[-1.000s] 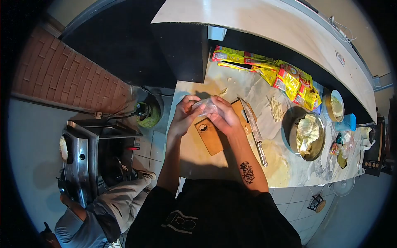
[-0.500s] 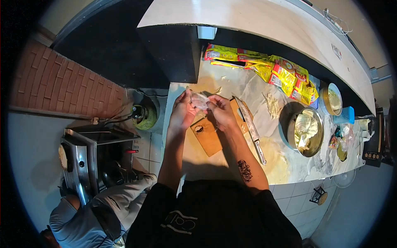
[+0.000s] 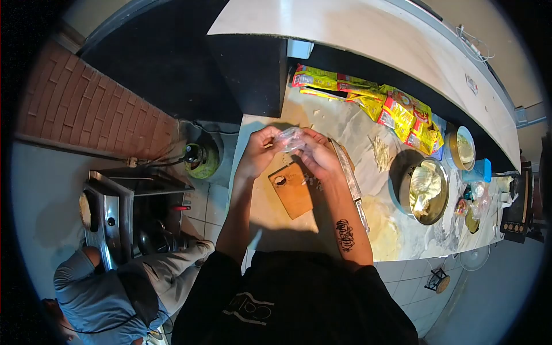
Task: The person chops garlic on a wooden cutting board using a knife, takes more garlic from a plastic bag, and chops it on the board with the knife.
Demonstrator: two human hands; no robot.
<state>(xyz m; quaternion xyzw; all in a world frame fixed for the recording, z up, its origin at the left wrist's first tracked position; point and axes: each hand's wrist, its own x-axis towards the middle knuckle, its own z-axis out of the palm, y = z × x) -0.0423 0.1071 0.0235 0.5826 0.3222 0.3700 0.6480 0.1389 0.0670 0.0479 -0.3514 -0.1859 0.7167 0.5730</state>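
Observation:
A small clear plastic bag (image 3: 291,140) is held between my two hands over the counter. My left hand (image 3: 260,150) pinches its left side, and my right hand (image 3: 317,154) grips its right side. Just below them lies a wooden cutting board (image 3: 291,195) with a hole near its upper left corner; my right hand and forearm cover part of it. A large knife (image 3: 352,181) rests to the right of my right forearm, its blade partly hidden. Small pale pieces lie on the board beside my right wrist.
Shredded pale pieces (image 3: 380,154), a metal bowl of leaves (image 3: 425,191), another bowl (image 3: 462,146) and yellow packets (image 3: 397,112) are on the counter (image 3: 382,230). At lower left a person (image 3: 103,293) bends near a metal stove (image 3: 109,221). A green gas cylinder (image 3: 201,161) stands left of the counter.
The bag has been turned and bunched between my hands, which have stayed above the board. The person at lower left has shifted and bent differently.

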